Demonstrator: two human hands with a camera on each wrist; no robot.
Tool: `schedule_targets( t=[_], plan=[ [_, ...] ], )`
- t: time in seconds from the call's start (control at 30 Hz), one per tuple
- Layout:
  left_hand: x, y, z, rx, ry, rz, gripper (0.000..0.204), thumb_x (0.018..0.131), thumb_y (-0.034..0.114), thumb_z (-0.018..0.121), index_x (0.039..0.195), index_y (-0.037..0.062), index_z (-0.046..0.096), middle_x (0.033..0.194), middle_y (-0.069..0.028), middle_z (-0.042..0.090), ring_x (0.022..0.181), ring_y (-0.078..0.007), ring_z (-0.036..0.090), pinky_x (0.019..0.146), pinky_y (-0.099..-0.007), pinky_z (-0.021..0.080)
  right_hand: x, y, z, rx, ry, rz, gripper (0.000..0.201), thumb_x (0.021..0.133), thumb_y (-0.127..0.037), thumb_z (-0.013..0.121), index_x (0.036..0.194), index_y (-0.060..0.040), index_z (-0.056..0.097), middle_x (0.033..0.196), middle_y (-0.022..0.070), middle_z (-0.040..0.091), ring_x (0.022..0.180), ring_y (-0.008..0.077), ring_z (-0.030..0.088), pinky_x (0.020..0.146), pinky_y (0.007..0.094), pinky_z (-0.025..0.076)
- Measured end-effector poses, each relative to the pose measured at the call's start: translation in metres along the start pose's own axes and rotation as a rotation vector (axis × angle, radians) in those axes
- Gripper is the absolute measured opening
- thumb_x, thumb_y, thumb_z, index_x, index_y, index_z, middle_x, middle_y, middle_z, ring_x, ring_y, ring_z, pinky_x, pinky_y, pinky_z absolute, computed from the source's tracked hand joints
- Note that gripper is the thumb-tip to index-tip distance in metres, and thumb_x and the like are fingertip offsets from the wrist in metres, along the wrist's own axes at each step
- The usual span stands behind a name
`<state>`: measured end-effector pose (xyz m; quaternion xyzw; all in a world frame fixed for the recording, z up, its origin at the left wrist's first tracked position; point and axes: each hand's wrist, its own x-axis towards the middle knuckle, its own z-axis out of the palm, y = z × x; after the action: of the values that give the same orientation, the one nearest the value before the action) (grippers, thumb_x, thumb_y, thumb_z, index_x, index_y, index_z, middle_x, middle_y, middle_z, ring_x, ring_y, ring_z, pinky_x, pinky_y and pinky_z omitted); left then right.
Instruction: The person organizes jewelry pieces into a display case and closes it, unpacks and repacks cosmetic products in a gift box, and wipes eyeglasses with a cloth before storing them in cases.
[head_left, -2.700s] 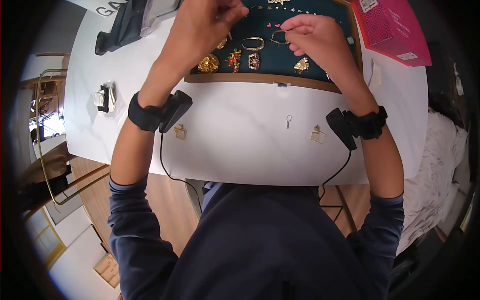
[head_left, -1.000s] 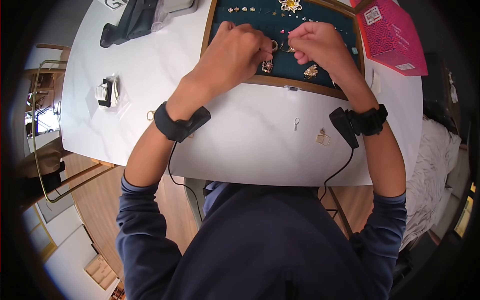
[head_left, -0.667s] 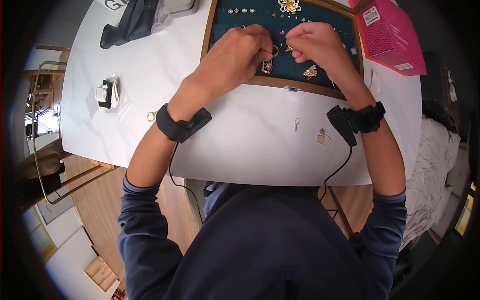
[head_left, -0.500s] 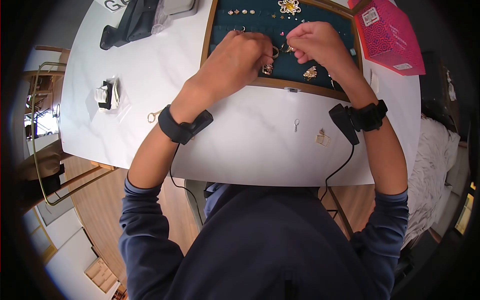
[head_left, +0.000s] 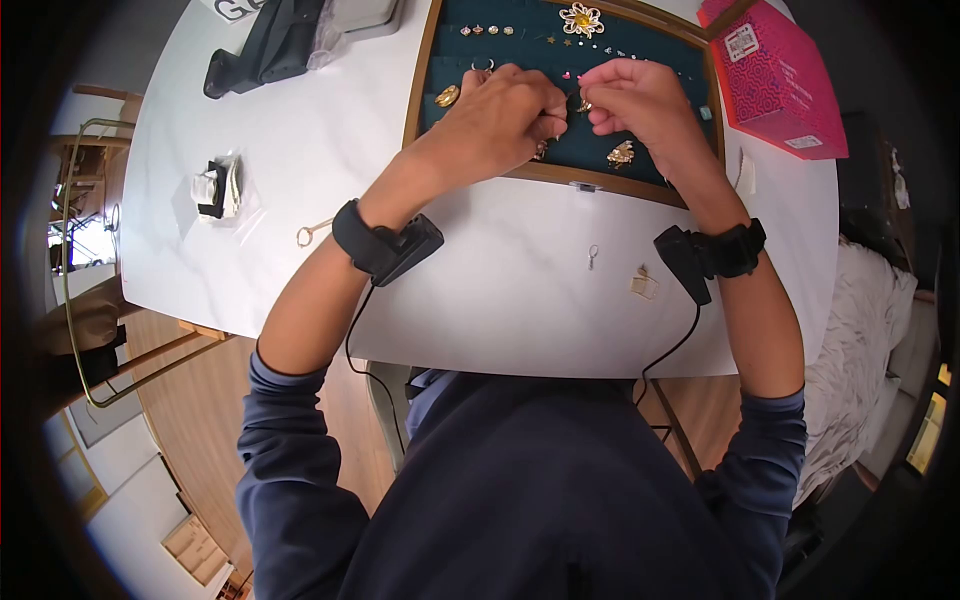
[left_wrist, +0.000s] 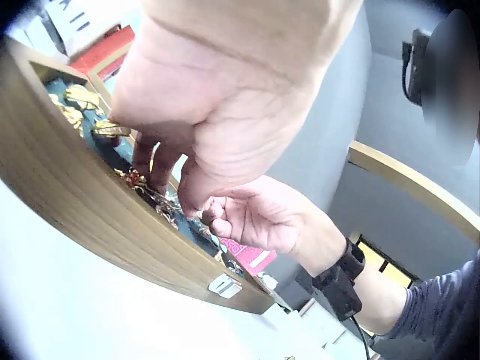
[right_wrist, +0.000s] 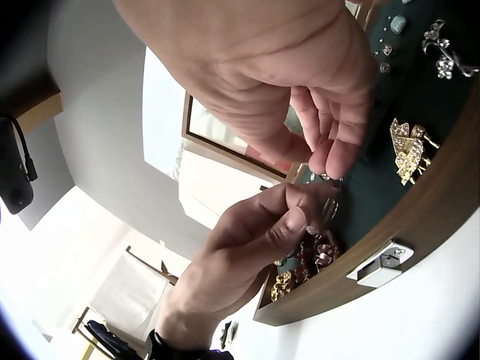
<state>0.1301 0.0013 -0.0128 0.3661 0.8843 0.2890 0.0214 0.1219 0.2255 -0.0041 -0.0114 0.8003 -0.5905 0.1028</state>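
Over the open wooden jewelry box [head_left: 640,193] with its dark green lining, both hands meet fingertip to fingertip. My left hand [head_left: 505,120] holds a gold hoop earring [right_wrist: 330,208], seen in the right wrist view between thumb and fingers; the head view hides it behind the knuckles. My right hand [head_left: 645,100] pinches a small gold piece [head_left: 584,105] between thumb and forefinger, just right of the left fingertips. Below the right hand lies a gold jewelled brooch [right_wrist: 409,152]. A red-and-silver ornament [right_wrist: 325,251] sits under the left hand.
A flower brooch [head_left: 581,20] and rows of small studs [head_left: 493,30] fill the back of the box. A pink box [head_left: 785,80] stands right. A small silver earring [head_left: 593,257] and a gold square piece [head_left: 643,283] lie on the white table [head_left: 490,300] in front.
The left hand went from above the box's left part to beside the right hand, taking a hoop. The right hand keeps its pinch; lately both hands have shifted only slightly.
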Motion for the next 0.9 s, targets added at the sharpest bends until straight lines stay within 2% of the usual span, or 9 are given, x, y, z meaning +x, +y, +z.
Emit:
schedule_targets(
  t=[0.13,0.23,0.3,0.4,0.5,0.57,0.63,0.8,0.9],
  plan=[
    [0.0,-0.003,-0.001,-0.018,-0.041,-0.024,0.011,0.1,0.017,0.065,0.105,0.0079,0.067,0.117,-0.005,0.066,0.112,-0.0271,0.057,0.1,-0.0441,0.034,-0.002,0.001,-0.001,0.004,0.025,0.005,0.028,0.085,-0.017,0.074,0.102,0.0057,0.074,0.084,0.0098,0.073,0.073,0.0138,0.072,0.067,0.0257,0.061],
    [-0.001,-0.002,0.001,-0.029,0.019,0.002,0.008,0.1,0.015,0.065,0.103,0.0077,0.066,0.117,-0.0048,0.066,0.111,-0.0261,0.057,0.1,-0.0444,0.034,-0.003,0.001,0.001,-0.003,0.046,0.002,0.028,0.084,-0.017,0.074,0.102,0.0047,0.075,0.084,0.0097,0.074,0.072,0.014,0.072,0.066,0.0257,0.061],
    [0.001,0.0,0.001,-0.076,0.078,0.006,0.005,0.095,0.01,0.067,0.097,0.007,0.069,0.104,-0.0046,0.067,0.108,-0.0262,0.059,0.097,-0.0457,0.036,-0.004,0.001,0.003,-0.007,0.069,0.001,0.027,0.084,-0.017,0.074,0.101,0.004,0.076,0.083,0.0098,0.074,0.071,0.0141,0.073,0.066,0.0256,0.061],
    [0.002,0.004,-0.005,-0.1,0.035,-0.024,0.005,0.095,0.009,0.066,0.098,0.0057,0.069,0.103,-0.005,0.067,0.106,-0.0268,0.059,0.096,-0.0452,0.036,-0.005,0.001,0.005,-0.069,0.042,0.03,0.026,0.092,-0.015,0.07,0.11,0.0033,0.073,0.085,0.0059,0.071,0.073,0.011,0.069,0.068,0.0247,0.059],
    [0.003,-0.001,-0.004,-0.131,0.023,-0.039,0.007,0.096,0.009,0.065,0.1,0.0048,0.069,0.104,-0.0046,0.068,0.107,-0.027,0.059,0.098,-0.0475,0.036,-0.003,0.003,0.005,-0.044,0.04,0.023,0.024,0.082,-0.015,0.073,0.098,0.002,0.076,0.079,0.0103,0.075,0.067,0.0147,0.073,0.066,0.0263,0.061],
    [0.002,-0.004,-0.001,-0.147,0.042,-0.033,0.008,0.095,0.009,0.066,0.101,0.0045,0.069,0.105,-0.0054,0.069,0.106,-0.0278,0.06,0.098,-0.0468,0.038,-0.005,-0.004,0.002,-0.202,-0.001,0.102,0.022,0.09,-0.014,0.071,0.105,0.0016,0.073,0.085,0.0052,0.071,0.073,0.0104,0.069,0.066,0.0243,0.059],
    [0.001,-0.006,-0.003,-0.164,0.063,-0.027,0.009,0.095,0.009,0.066,0.102,0.0041,0.07,0.106,-0.0062,0.07,0.105,-0.0285,0.061,0.098,-0.046,0.04,-0.009,-0.01,0.0,-0.244,-0.019,0.102,0.02,0.09,-0.014,0.07,0.104,0.0009,0.072,0.083,0.0048,0.072,0.072,0.0102,0.069,0.065,0.0242,0.058],
    [-0.004,-0.009,-0.033,-0.246,0.296,-0.058,0.016,0.098,0.016,0.068,0.104,0.0008,0.071,0.104,-0.0117,0.073,0.095,-0.0322,0.068,0.085,-0.0357,0.051,-0.013,-0.009,-0.002,-0.327,-0.041,0.058,0.016,0.09,-0.012,0.07,0.101,-0.0009,0.072,0.08,0.0047,0.073,0.069,0.01,0.069,0.063,0.0243,0.058],
    [-0.01,-0.011,-0.047,-0.25,0.364,-0.151,0.019,0.099,0.017,0.069,0.103,-0.0006,0.071,0.103,-0.0145,0.073,0.094,-0.0321,0.068,0.084,-0.0366,0.052,-0.014,-0.008,-0.003,-0.421,0.013,-0.04,0.015,0.084,-0.015,0.073,0.09,-0.0011,0.075,0.077,0.0102,0.075,0.066,0.0175,0.073,0.062,0.0286,0.057]
  ],
)
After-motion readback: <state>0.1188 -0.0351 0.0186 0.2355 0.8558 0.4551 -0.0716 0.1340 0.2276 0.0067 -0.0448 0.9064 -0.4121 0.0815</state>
